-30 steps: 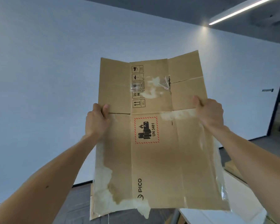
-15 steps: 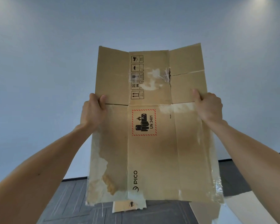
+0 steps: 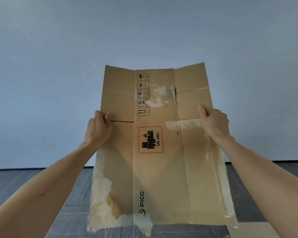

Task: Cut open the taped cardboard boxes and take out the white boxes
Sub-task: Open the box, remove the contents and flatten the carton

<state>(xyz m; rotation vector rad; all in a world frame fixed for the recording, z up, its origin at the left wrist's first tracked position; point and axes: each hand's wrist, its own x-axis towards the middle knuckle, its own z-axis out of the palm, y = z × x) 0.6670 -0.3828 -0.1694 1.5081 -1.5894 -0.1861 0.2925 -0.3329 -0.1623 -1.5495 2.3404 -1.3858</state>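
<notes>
The flattened cardboard box (image 3: 158, 169) is held upright at the centre, with the left hand (image 3: 98, 129) gripping its edge at 9 o'clock and the right hand (image 3: 213, 124) gripping at 3 o'clock. It seems empty, so I judge it goes aside: keep both grips level and mind the loose tape (image 3: 230, 212) at 5 o'clock.

A flattened cardboard box (image 3: 158, 177) of brown board is shown, its face matt and dry-looking, creased along the folds. Glossy clear tape (image 3: 228, 203) is seen clinging to the right edge, wrinkled and catching the light (more of it is stuck over the handling symbols near the top). At the lower left corner the brown outer ply is torn away, and a rough whitish paper layer (image 3: 101, 191) is exposed. The hazard label (image 3: 150, 139) is printed flat in red and black ink. Behind, a smooth matt wall (image 3: 144, 31) is seen above a dull grey, plank-patterned floor (image 3: 72, 194).
</notes>
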